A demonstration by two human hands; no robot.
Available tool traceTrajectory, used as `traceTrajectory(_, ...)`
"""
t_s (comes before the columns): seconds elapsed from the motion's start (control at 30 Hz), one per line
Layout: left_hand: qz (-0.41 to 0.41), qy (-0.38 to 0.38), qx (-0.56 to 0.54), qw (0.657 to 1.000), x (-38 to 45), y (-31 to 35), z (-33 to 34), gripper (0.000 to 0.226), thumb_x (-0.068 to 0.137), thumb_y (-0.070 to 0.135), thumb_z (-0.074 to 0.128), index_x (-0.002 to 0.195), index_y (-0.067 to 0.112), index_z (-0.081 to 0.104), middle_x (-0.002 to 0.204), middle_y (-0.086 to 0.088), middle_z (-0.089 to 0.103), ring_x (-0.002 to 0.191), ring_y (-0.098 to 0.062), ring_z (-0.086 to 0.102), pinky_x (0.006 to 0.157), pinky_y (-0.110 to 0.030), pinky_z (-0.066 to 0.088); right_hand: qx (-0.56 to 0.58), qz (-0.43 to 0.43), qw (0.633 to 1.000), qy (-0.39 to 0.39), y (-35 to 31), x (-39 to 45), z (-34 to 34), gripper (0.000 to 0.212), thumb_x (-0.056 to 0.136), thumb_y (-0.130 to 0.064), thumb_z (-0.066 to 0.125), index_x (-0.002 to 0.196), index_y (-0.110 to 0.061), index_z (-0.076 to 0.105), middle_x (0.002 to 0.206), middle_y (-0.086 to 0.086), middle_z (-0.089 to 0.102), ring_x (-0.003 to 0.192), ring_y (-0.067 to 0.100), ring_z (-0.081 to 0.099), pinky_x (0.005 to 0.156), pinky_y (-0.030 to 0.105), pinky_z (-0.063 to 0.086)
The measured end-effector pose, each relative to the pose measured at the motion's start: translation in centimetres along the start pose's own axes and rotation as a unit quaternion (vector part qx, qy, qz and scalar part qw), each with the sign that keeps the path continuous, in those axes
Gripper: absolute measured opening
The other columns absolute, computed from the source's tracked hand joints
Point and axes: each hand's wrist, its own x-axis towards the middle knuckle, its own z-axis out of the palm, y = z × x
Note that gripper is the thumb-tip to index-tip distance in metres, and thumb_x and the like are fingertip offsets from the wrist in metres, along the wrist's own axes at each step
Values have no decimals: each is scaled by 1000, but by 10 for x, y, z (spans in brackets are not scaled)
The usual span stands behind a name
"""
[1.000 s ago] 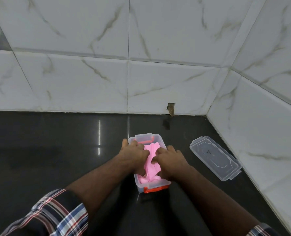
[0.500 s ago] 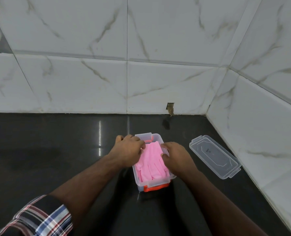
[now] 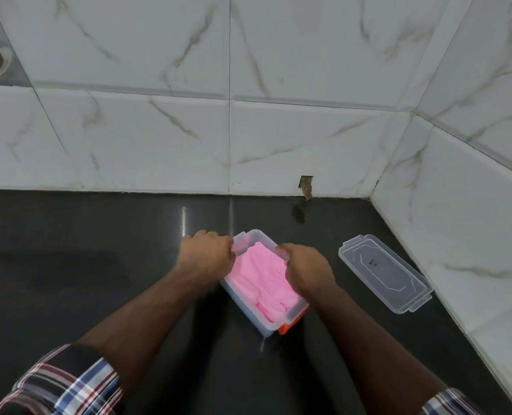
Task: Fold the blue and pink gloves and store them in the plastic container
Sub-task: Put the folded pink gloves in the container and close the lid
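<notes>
A clear plastic container with an orange latch stands on the black counter, turned at an angle. Folded pink gloves fill its inside. No blue glove shows; if one lies under the pink ones, it is hidden. My left hand grips the container's far left rim. My right hand grips its right rim. Both hands hold the container from either side.
The container's clear lid lies flat on the counter to the right, near the side wall. White marble tiles form the back and right walls, meeting in a corner. A small chipped hole sits at the base of the back wall.
My hands left the pink gloves and took hold of the container's sides. The container has turned, its near end swinging to the right.
</notes>
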Motion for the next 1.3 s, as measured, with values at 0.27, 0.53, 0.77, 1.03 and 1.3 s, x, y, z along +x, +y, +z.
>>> traceTrajectory(0.27,-32,-75,5,997,-35,-33,-8,46,94,57,36,101,23,66,101,0,70,91,-24,67,71,-33,46,1,-124,991,-53,-61,20,21,37,89,-8,54,116,-28,69,116,-2,71,104,22,64,91,36,53)
traceTrajectory(0.53,14,93,-124,988,-43,-24,6,22,96,40,44,101,26,61,100,5,65,89,-21,64,67,-33,47,61,-162,984,-40,-74,16,29,43,83,-2,48,109,-29,71,106,-6,74,98,17,67,82,36,56)
traceTrajectory(0.77,143,111,-123,976,-22,53,13,35,95,35,42,126,27,58,123,4,62,113,-21,56,89,-38,39,74,-75,994,22,-7,1,7,23,95,-25,55,113,-16,67,110,3,70,101,18,64,92,34,50)
traceTrajectory(1.03,246,18,-93,965,3,167,24,35,92,34,47,124,24,57,128,4,61,121,-21,54,98,-40,37,10,119,992,-35,96,-33,-13,30,93,-17,49,122,-14,58,115,8,65,105,29,63,88,38,50)
traceTrajectory(1.3,235,-68,-71,967,17,209,38,34,93,31,48,124,20,55,131,-2,57,125,-25,52,101,-44,36,12,149,988,-47,152,-42,-9,28,75,-30,56,98,-15,58,102,5,62,96,26,61,84,38,51)
